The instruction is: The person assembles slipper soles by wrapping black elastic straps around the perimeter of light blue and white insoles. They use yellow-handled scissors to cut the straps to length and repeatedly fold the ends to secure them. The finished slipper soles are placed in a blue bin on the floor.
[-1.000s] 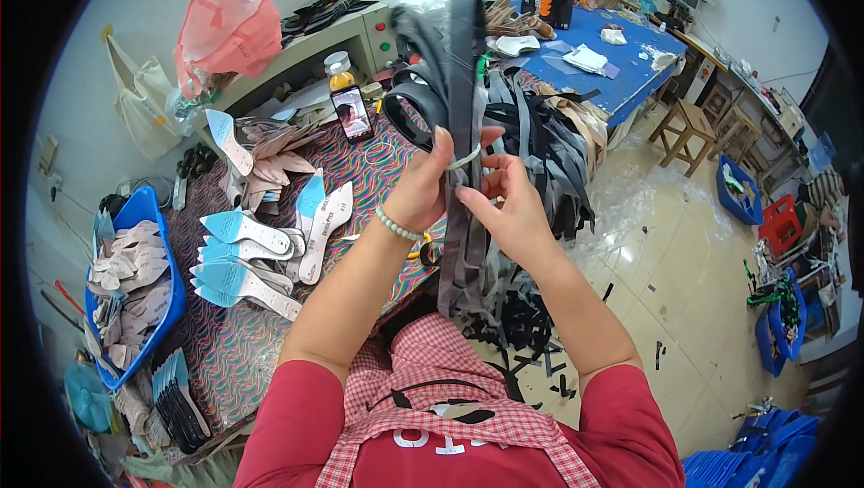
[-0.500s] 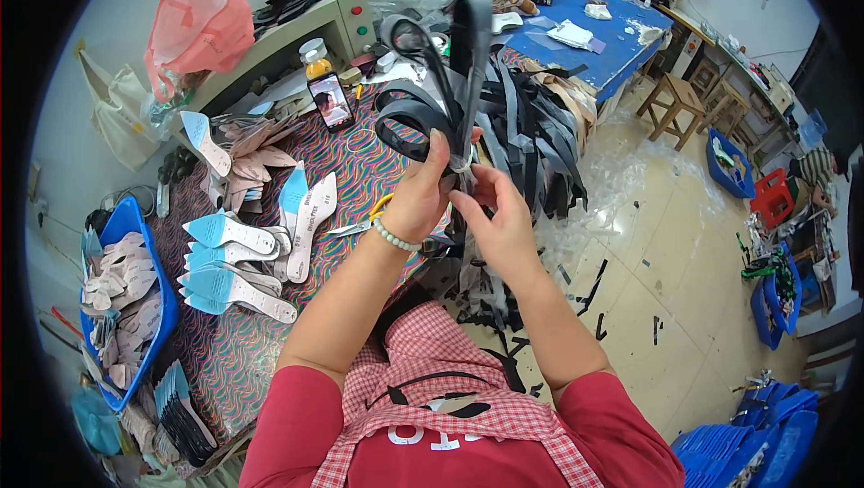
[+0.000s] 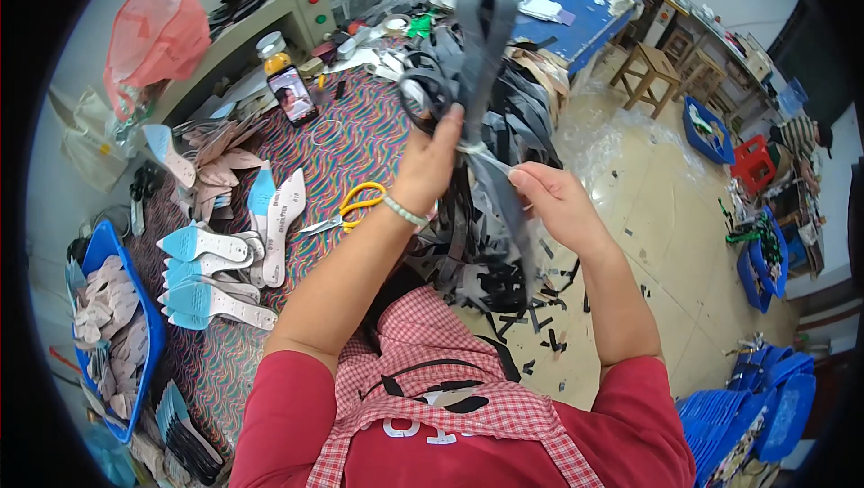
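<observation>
Left hand grips the bundle of grey straps held upright above the counter; right hand pinches its tie. One pink bag far left, one yellow-handled scissors, one blue bin.

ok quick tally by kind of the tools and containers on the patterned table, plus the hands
yellow-handled scissors: 1
phone: 1
blue bin of sole pieces: 1
pink plastic bag: 1
hands on the bundle of grey straps, left hand and right hand: 2
total: 6
</observation>
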A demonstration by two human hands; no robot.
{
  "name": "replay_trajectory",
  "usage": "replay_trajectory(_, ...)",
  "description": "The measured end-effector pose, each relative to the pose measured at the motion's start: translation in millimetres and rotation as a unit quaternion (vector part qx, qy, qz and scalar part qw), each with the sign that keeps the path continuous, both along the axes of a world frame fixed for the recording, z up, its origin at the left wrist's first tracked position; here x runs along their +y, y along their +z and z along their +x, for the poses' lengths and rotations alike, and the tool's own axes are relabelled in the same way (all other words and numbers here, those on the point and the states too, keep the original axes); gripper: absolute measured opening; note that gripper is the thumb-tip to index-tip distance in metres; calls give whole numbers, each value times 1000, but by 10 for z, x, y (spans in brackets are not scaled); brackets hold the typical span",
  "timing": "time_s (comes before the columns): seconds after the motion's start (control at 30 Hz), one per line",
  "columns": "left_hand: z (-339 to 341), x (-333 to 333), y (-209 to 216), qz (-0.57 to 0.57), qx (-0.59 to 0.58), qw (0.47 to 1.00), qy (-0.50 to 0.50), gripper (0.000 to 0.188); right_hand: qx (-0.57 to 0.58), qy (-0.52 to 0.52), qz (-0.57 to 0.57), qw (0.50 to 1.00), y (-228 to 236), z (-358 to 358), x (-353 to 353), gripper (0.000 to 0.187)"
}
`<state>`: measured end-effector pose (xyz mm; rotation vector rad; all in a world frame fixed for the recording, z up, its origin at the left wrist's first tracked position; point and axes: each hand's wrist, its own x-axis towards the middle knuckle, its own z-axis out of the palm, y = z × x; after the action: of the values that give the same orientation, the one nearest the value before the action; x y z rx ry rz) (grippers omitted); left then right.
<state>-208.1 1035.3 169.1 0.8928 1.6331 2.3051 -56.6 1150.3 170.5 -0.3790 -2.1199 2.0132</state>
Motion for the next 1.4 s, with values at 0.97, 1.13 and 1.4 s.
replay_trajectory(0.97, -170, -295, -214, 117, -180, 857, -468, 71, 212, -142, 367, 895, -287, -182, -594, 46)
replay_trajectory(1.13, 6, -287, -132, 13, -208, 927, -312, 67, 181, -177, 350, 902, -276, -166, -561, 42)
replay_trajectory(1.4, 161, -357, -87, -133, -31, 971, -198, 57, 123, -165, 444, 872, -261, -116, -324, 34)
